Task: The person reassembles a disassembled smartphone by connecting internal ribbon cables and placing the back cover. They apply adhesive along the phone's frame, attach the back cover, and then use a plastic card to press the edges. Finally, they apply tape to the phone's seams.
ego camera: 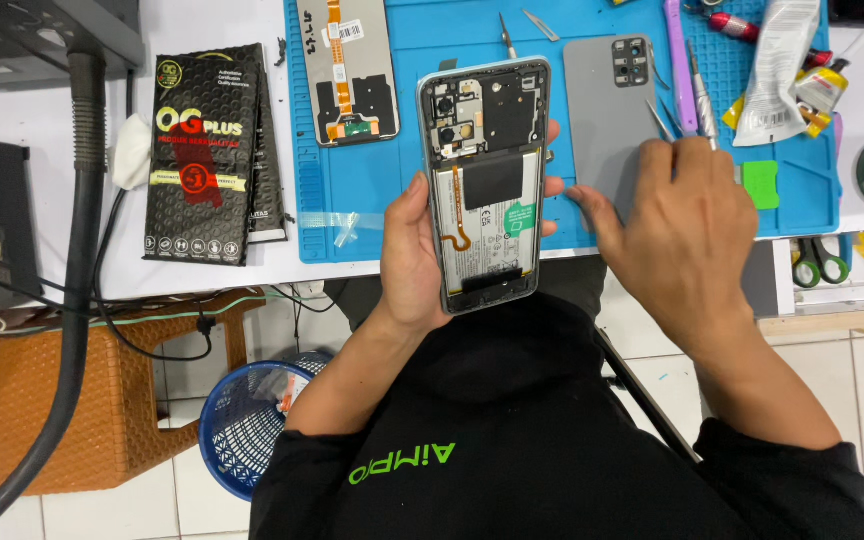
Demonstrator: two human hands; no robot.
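My left hand (414,262) grips an opened phone (486,180) by its edges, holding it upright over the table's front edge. Its back is off, showing the battery, an orange flex cable and the camera modules. My right hand (674,228) rests palm down on the blue work mat (372,190), fingers on the lower part of the grey back cover (609,110) that lies flat there. A thin metal tool (702,100) pokes out beside its fingers; whether the hand holds it I cannot tell.
A detached screen panel (349,68) lies on the mat's left part. Black packets (207,155) sit left of the mat. Tweezers (507,35), a purple tool (679,65), tubes and a white pouch (777,70) crowd the right. Scissors (818,262), a blue bin (247,425) and a wicker stool (72,410) lie below.
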